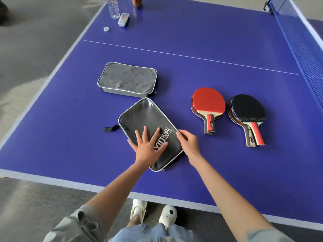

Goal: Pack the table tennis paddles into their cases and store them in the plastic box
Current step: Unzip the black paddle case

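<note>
Now the left hand (148, 145) lies flat, fingers spread, on the near case (148, 123); right hand (187, 142) pinches its right edge. Paddles (208, 103) lie rightward, handles toward her, nearer that hand.

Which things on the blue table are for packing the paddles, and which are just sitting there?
For the job: near case, far case, red-topped paddles, black-topped paddles.

Just lying about: water bottle, bottle cap, small packet.

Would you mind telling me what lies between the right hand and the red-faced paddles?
Nothing: the head view shows bare blue table between the right hand and red-faced paddles.
</note>
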Available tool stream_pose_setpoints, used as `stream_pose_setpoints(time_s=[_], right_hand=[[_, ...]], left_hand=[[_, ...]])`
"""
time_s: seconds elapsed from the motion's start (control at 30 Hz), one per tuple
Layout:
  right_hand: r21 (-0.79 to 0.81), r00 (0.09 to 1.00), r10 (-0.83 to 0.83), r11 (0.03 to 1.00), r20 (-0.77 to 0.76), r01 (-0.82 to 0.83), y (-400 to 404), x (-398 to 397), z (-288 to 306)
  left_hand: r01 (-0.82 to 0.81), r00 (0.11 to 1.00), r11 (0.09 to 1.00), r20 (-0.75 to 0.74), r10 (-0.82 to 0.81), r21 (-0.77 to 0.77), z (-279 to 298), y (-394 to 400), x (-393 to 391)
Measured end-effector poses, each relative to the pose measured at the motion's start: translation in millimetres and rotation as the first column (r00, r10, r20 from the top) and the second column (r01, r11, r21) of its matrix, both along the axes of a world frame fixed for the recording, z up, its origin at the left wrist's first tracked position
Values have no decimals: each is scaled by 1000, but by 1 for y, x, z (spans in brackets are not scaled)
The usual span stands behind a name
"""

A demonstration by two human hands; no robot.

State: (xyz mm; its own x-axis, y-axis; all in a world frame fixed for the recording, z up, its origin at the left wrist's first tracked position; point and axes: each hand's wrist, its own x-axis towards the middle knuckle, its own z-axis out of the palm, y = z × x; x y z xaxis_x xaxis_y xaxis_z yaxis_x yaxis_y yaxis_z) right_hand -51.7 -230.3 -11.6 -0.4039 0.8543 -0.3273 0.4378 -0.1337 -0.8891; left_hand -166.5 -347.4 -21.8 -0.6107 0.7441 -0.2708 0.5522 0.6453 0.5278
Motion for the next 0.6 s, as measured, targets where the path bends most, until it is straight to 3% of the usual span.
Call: stream_pose_setpoints(time_s=[0.17, 0.27, 0.4, 0.5, 0.6], right_hand=[[-18, 967, 158, 986, -198, -165, -26, 7, 13], [-73, 938, 237, 962, -253, -263, -33, 10, 16], [-159, 918, 229, 943, -324, -291, -28, 11, 12], [80, 910, 402, 915, -103, -395, -19, 3, -4], [294, 757, 560, 702, 336, -649, -15, -10, -28]], left_hand=[[-200, 940, 977, 296, 169, 78, 31, 34, 4], [-229, 943, 973, 257, 212, 36, 40, 43, 2], [-152, 970, 987, 197, 141, 41, 40, 37, 0], [-98, 983, 991, 164, 83, 87, 38, 26, -1], [-88, 984, 985, 167, 63, 147, 41, 17, -5]])
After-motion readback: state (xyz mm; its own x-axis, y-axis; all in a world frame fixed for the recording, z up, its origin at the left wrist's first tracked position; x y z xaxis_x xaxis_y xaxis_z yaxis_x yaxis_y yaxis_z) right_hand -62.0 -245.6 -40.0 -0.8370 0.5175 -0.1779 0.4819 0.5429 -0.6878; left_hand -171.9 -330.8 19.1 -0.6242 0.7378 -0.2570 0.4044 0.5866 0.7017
